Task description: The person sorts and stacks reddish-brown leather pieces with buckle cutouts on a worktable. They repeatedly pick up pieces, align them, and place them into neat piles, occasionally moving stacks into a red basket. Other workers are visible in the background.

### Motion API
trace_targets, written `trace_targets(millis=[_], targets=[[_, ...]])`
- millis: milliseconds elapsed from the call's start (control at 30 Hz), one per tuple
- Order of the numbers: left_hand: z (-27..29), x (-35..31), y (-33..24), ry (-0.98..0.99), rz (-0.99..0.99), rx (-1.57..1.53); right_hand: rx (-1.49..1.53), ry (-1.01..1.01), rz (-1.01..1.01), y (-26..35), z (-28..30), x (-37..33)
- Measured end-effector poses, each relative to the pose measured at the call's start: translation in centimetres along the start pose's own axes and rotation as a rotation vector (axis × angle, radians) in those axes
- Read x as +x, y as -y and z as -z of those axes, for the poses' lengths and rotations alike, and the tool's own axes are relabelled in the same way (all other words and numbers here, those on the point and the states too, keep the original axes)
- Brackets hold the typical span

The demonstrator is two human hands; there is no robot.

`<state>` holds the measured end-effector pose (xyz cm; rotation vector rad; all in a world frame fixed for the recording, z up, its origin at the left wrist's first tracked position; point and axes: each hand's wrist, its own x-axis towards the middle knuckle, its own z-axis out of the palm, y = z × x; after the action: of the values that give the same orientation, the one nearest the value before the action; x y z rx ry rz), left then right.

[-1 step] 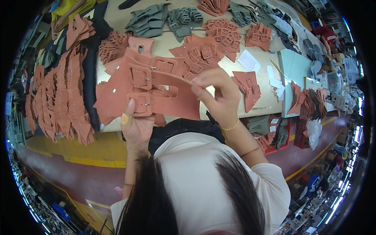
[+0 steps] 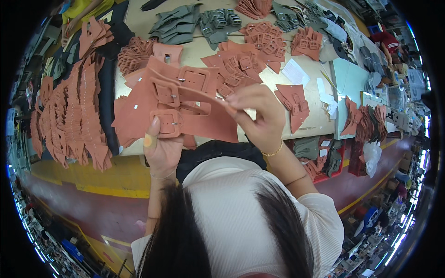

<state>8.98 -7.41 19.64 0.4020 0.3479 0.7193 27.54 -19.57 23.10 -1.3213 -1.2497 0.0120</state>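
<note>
A reddish-brown leather piece [image 2: 220, 129] with two covered buckles, an upper buckle [image 2: 165, 91] and a lower buckle [image 2: 166, 123], is held up over the table's near edge. My left hand [image 2: 164, 153] grips its lower edge, the thumb on top beside the lower buckle and the other fingers hidden beneath. My right hand [image 2: 262, 109] pinches the free end of the strap [image 2: 199, 96] that runs through the upper buckle, so the strap bows away from the piece. Behind it lies another buckled piece [image 2: 194, 78] of the same colour, partly covered.
Stacked reddish-brown pieces [image 2: 76, 111] lie at the left, more buckled pieces [image 2: 236, 62] beyond my hands. Grey-green pieces [image 2: 174, 25] sit at the back. A paper slip [image 2: 295, 72] lies on the table, and a red crate [image 2: 342, 160] stands below its edge. Other people work at both far sides.
My right hand has shifted very slightly, and the strap between its fingers bends a little more. My left hand has stayed in place.
</note>
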Motion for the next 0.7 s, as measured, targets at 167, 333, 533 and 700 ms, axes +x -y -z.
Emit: trace_targets(millis=[167, 333, 533, 700], targets=[[-0.4, 0.0, -0.1, 0.005, -0.010, 0.030, -0.104, -0.036, 0.288, 0.9, -0.5, 0.3], [-0.7, 0.0, -0.1, 0.020, -0.018, 0.021, -0.112, -0.001, 0.378, 1.2, -0.4, 0.4], [-0.4, 0.1, -0.1, 0.023, -0.001, -0.011, -0.116, 0.001, 0.393, 1.5, -0.6, 0.3], [-0.4, 0.0, -0.2, -0.007, 0.001, 0.003, -0.118, -0.009, 0.335, 1.3, -0.6, 0.3]])
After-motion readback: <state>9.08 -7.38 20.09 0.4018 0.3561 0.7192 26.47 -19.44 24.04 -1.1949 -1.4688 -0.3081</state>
